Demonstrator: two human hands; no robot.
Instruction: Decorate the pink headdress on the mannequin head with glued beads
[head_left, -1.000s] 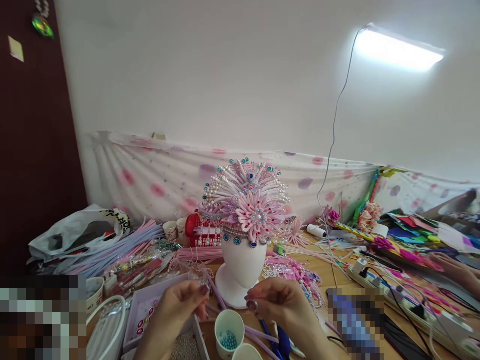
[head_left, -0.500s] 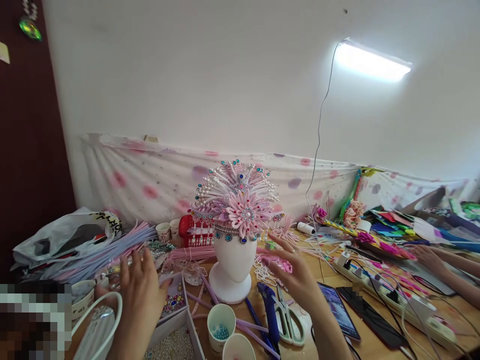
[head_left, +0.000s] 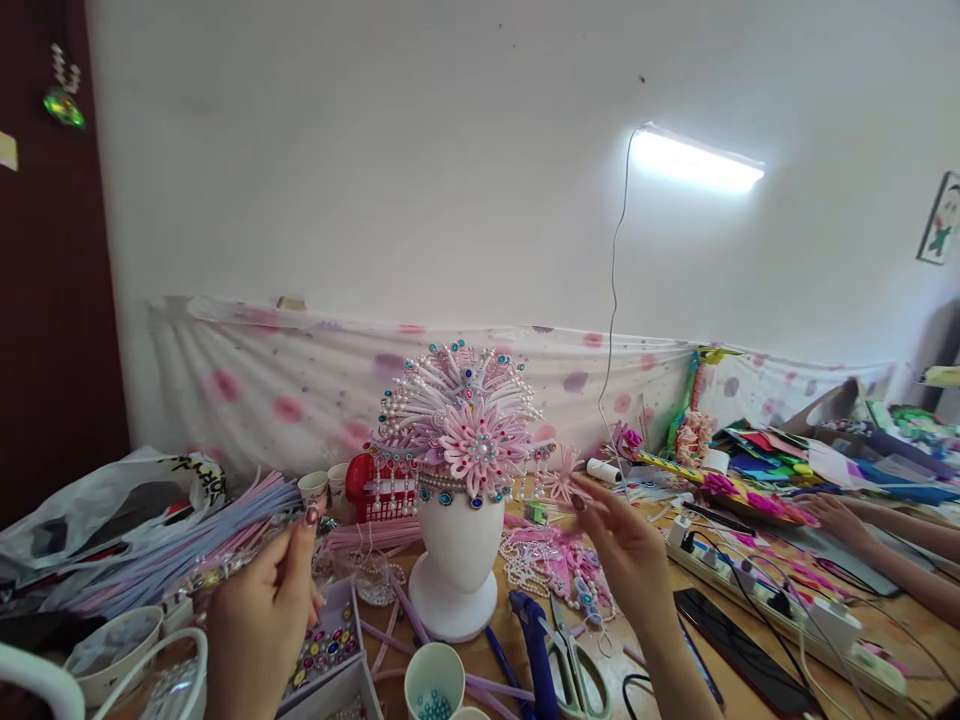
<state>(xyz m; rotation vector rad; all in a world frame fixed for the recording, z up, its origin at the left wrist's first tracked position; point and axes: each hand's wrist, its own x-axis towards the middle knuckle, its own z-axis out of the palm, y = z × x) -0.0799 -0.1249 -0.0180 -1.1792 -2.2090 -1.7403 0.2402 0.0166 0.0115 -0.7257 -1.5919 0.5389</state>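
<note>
A white mannequin head [head_left: 459, 545] stands mid-table. On it sits a pink and white headdress [head_left: 480, 445] with a large flower, pearls and coloured gems. My left hand [head_left: 259, 610] hovers left of it, over a box of coloured gems [head_left: 330, 645]. Its fingers are curled in and its thumb points up; nothing shows in it. My right hand [head_left: 626, 550] is raised to the right of the head, its fingers extended towards the headdress without touching it. No held thing shows there either. Scissors [head_left: 574, 670] and a blue-handled tool [head_left: 534, 650] lie below, between my hands.
A cup of blue beads [head_left: 433, 685] stands in front. Fuzzy purple stems [head_left: 202, 545], a plastic bag [head_left: 120, 500] and a red basket [head_left: 382, 490] are to the left. On the right are a power strip [head_left: 780, 615], a phone [head_left: 739, 645] and another person's hands [head_left: 847, 525].
My left hand has gone from spread fingers to curled ones, thumb up. My right hand has shifted slightly right, uncovering pink pieces and pearl strands. The view has turned slightly right and up.
</note>
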